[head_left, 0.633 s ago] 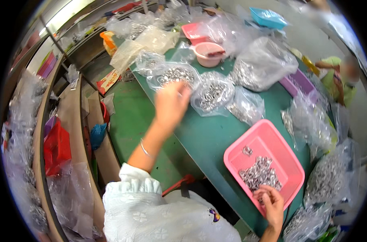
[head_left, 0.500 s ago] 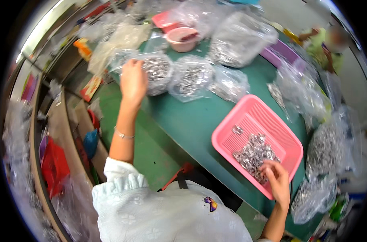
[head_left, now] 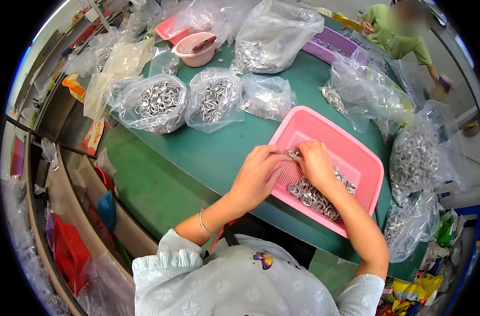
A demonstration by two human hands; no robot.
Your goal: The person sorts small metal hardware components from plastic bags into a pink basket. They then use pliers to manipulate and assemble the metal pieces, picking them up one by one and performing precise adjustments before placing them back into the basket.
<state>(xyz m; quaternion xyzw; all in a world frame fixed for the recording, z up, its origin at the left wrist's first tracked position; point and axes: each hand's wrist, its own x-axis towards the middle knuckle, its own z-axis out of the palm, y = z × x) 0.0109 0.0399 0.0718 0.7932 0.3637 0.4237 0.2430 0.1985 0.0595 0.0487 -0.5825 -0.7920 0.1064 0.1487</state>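
Observation:
My left hand [head_left: 257, 175] reaches over the left rim of a pink plastic basket [head_left: 362, 176]. Its bent fingers meet those of my right hand [head_left: 318, 164] inside the basket. Between the fingertips show some small shiny metal rings [head_left: 291, 153]. The right hand's fingers curl down onto these rings. What the left fingers pinch is too small to make out. Below the right wrist lies a loose pile of silver metal rings [head_left: 314, 197], partly covered by the forearm.
Along the table's far left side stand clear bags of metal parts [head_left: 163, 102], [head_left: 214, 100], [head_left: 269, 100]. Behind them are a small pink bowl [head_left: 195, 50] and a large bag [head_left: 274, 39]. More filled bags [head_left: 419, 152] line the right. A person in green [head_left: 393, 31] is beyond a purple tray [head_left: 332, 50].
My left hand has come from the bag at the far left to the basket. My right hand has moved from the pile toward the basket's left part. The view has shifted.

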